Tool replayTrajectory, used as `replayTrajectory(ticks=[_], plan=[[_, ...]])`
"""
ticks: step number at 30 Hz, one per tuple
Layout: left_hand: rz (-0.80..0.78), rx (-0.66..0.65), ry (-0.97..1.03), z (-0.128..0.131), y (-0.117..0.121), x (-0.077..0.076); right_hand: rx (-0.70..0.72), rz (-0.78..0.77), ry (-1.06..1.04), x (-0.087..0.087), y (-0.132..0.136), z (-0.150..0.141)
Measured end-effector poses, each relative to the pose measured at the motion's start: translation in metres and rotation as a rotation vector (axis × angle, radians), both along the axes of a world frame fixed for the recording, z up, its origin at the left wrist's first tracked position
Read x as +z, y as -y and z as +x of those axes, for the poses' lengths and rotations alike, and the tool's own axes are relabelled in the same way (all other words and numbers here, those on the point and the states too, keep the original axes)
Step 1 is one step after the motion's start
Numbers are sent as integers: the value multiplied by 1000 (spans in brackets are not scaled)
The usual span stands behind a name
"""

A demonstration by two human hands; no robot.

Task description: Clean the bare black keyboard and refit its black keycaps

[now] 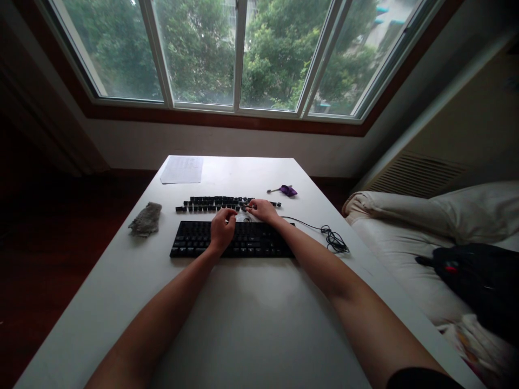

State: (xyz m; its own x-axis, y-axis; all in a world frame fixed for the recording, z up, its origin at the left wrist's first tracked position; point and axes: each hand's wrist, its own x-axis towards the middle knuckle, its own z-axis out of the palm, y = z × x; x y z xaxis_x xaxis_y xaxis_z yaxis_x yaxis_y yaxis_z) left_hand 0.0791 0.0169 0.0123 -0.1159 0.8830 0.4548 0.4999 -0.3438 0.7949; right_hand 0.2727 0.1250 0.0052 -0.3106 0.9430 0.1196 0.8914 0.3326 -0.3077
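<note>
We are best moving lightly, left hand over the keyboard, right hand beside the lined-up keycaps; either grip's state we cannot tell.

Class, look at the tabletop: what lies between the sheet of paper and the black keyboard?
Rows of small, loose black keycaps lie between the paper and the keyboard; the head view shows this.

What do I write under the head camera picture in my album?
Left hand over a black keyboard, right hand by rows of loose keycaps, on a white table.
</note>
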Motion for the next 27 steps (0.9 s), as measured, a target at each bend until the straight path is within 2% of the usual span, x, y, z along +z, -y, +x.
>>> replayTrajectory(ticks=[12, 20, 24, 27], plan=[[-2, -2, 11, 2, 2, 3, -55, 5, 15, 8, 5, -13], [-2, -4, 0, 1, 0, 2, -100, 3, 15, 14, 4, -11], [-2, -2, -11, 0, 0, 0, -115, 37, -67, 17, 7, -9], [-8, -13, -50, 1, 1, 1, -122, 80, -221, 23, 13, -4]])
